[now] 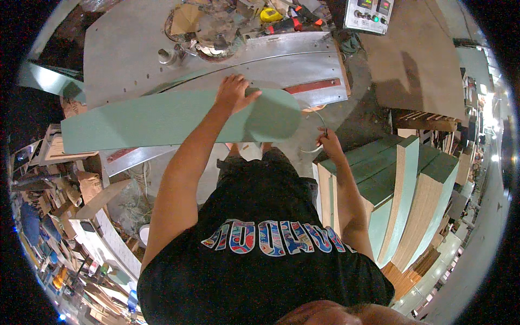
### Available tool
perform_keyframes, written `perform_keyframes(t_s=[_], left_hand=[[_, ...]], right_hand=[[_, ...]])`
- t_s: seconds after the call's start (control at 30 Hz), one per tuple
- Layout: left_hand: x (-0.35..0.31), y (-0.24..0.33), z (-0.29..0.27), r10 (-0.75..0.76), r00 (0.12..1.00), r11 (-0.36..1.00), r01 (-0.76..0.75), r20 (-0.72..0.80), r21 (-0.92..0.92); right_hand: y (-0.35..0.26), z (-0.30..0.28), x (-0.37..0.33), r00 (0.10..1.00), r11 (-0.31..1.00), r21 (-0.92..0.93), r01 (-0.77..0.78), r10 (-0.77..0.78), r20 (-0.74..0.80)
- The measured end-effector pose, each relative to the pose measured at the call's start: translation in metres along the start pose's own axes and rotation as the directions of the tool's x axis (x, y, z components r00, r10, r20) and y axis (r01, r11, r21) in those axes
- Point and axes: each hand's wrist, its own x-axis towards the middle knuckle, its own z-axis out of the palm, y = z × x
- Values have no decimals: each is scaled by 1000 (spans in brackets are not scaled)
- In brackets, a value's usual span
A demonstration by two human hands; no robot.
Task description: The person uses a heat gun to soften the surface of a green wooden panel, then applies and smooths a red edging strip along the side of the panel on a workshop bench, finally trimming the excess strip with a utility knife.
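Note:
A long pale green board [157, 119] with a rounded right end lies crosswise in front of me, at the near side of the metal worktable. My left hand [233, 93] grips its far edge, fingers bent over the edge and thumb spread along it. Off the rounded end, a thin pale strip [324, 115] curves in a loop. My right hand [329, 143] is closed on this strip, to the right of the board and apart from it. Whether the strip is joined to the board's edge I cannot tell.
The metal worktable [260, 67] carries a round, cluttered machine part [216, 32], a yellow tape measure [271, 14] and red-black tools [285, 25]. A control box [368, 15] stands at the back right. Stacked green panels [379, 179] rise close to my right arm.

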Motion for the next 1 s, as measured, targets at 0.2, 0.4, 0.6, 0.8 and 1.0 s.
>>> perform_keyframes(t_s=[0.2,0.4,0.6,0.8,1.0], left_hand=[[-23,42,9,-207,968,978,210,-141,3],[-7,124,34,-301,929,953,287,-216,-95],[38,173,55,-401,884,895,434,-241,103],[31,172,56,-427,864,850,484,-268,206],[43,169,66,-345,890,880,417,-298,226]], right_hand=[[-21,6,12,996,998,1,64,-64,-63],[-64,-8,34,925,938,348,1,-133,356],[-73,-27,90,947,789,586,-183,-19,321],[-57,-46,40,783,869,306,-390,138,606],[-4,-42,5,744,715,505,-483,30,668]])
